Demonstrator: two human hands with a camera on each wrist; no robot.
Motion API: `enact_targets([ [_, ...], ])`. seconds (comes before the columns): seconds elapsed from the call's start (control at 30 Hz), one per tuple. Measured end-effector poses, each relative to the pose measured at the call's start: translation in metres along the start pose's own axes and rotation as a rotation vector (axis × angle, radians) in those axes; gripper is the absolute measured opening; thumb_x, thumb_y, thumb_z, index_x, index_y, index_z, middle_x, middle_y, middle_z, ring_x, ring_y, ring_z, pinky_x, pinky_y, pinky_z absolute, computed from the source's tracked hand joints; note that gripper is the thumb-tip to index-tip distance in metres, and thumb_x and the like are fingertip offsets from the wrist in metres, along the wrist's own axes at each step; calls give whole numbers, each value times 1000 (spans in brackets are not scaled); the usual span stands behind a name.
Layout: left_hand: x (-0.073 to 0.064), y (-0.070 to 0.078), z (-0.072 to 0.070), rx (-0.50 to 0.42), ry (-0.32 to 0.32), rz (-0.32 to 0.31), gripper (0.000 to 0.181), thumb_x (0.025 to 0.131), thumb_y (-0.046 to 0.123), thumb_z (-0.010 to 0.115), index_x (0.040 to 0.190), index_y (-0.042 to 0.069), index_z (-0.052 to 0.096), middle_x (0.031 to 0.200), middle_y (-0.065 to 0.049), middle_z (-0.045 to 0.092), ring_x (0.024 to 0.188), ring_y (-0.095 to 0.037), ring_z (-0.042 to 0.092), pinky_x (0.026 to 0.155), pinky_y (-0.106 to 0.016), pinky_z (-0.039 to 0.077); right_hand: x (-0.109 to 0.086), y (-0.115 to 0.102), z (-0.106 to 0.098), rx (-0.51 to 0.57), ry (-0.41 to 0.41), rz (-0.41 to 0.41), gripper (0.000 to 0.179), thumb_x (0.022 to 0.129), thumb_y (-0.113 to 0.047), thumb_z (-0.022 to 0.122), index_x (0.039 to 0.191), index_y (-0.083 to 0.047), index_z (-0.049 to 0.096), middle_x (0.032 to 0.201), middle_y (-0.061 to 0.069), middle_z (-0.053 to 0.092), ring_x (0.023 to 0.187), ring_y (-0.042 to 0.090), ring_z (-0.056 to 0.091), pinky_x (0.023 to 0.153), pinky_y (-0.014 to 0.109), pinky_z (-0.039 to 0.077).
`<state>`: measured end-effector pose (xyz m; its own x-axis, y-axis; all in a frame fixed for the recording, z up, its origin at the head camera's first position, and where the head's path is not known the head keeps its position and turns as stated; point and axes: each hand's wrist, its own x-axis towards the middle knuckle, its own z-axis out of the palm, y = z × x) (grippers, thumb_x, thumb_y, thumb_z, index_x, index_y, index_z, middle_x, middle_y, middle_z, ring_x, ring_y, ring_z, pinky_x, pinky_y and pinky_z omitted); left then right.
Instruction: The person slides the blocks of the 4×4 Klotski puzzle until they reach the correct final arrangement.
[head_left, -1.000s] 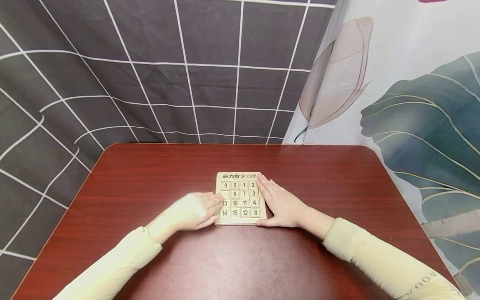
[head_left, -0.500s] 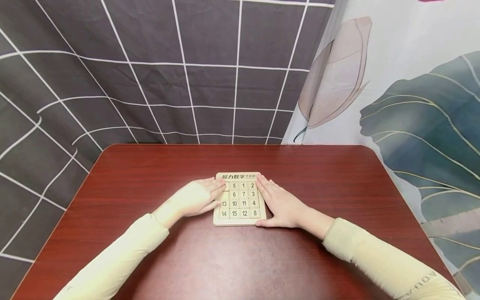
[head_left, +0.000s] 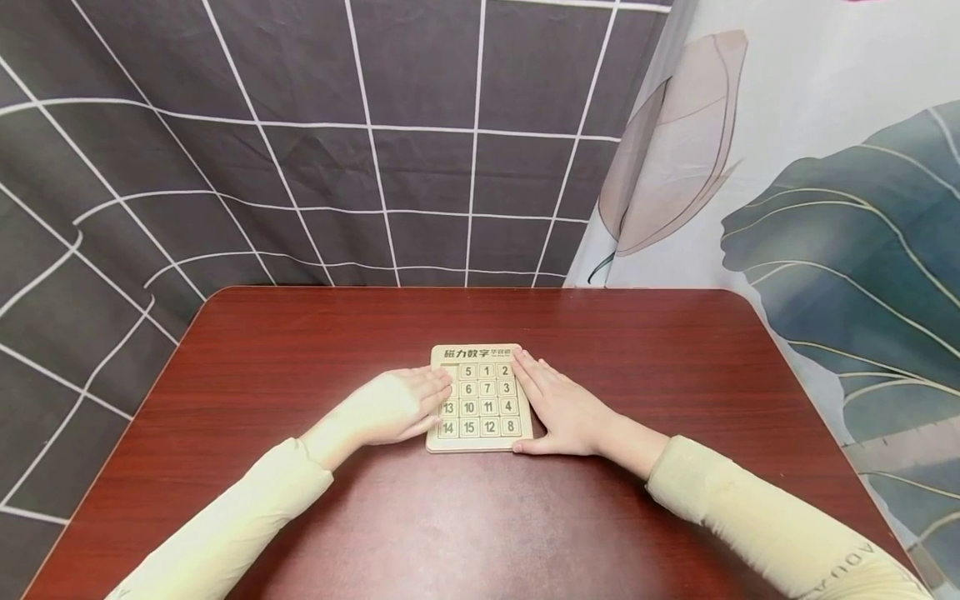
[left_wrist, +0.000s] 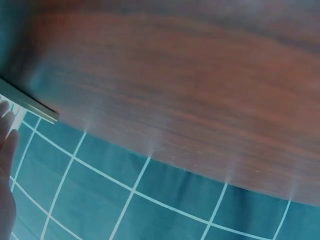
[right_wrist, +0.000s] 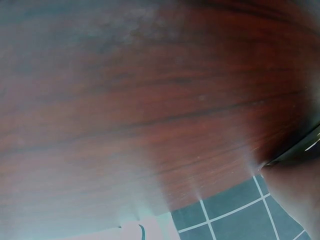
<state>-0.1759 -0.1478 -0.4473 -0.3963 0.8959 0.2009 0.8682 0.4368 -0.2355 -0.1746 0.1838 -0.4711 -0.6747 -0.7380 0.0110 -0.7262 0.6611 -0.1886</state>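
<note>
A pale wooden number slide puzzle (head_left: 480, 443) lies flat on the table, with numbered tiles in a square grid under a printed heading. My left hand (head_left: 386, 407) reaches in from the left, its straight fingertips resting on the left column. The top-left slot looks bare beside the tile marked 5; what lies under the fingertips is hidden. Along the puzzle's right edge rests my right hand (head_left: 573, 414), fingers extended toward the upper corner and thumb at the lower corner. In the left wrist view, part of the left hand (left_wrist: 6, 165) shows by the puzzle edge (left_wrist: 30, 105).
The dark red wooden table (head_left: 480, 525) has rounded far corners. Behind it hangs a grey curtain with white grid lines (head_left: 420, 167); a white leaf-patterned curtain (head_left: 825, 250) hangs at the right.
My left fingers went up to the tile marked 9 in the top-left slot, then drew down toward the second row. The top-left slot now looks bare. The right hand stayed put.
</note>
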Motion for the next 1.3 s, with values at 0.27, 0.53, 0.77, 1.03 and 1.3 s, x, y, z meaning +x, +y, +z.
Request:
enact_targets([
  [0.27, 20, -4, 2, -84, -75, -51, 56, 104, 37, 63, 146, 0, 62, 151, -16, 64, 141, -29, 62, 121, -42, 49, 0, 0, 1, -9, 1, -3, 120, 90, -68, 69, 166, 8, 18, 178, 24, 8, 166, 35, 17, 134, 50, 28],
  [0.53, 19, -7, 6, -75, -127, -73, 56, 106, 39, 60, 147, 1, 62, 152, -14, 63, 142, -26, 61, 123, -40, 47, 0, -3, 0, 0, -4, -2, 119, 90, -67, 70, 165, 9, 18, 177, 25, 9, 166, 36, 18, 134, 51, 28],
  [0.77, 6, -10, 3, -61, -118, -91, 54, 104, 35, 64, 143, -1, 64, 149, -15, 65, 141, -27, 63, 121, -40, 49, 0, -3, -2, -12, -1, 2, 120, 89, -68, 70, 165, 9, 19, 177, 25, 9, 166, 35, 17, 134, 50, 27],
  [1.03, 18, -6, -3, -85, -80, -78, 55, 103, 36, 65, 144, 0, 63, 148, -16, 66, 140, -29, 62, 121, -44, 49, -1, -2, -1, 1, -5, 7, 119, 90, -67, 70, 166, 9, 18, 178, 24, 9, 166, 35, 17, 134, 51, 28],
  [1.3, 45, 0, 2, -109, -149, -74, 58, 107, 40, 58, 150, 1, 58, 156, -15, 59, 146, -29, 57, 125, -42, 45, -1, -1, 0, -10, 3, 0, 119, 90, -68, 69, 165, 9, 19, 177, 25, 11, 166, 35, 18, 134, 50, 28],
])
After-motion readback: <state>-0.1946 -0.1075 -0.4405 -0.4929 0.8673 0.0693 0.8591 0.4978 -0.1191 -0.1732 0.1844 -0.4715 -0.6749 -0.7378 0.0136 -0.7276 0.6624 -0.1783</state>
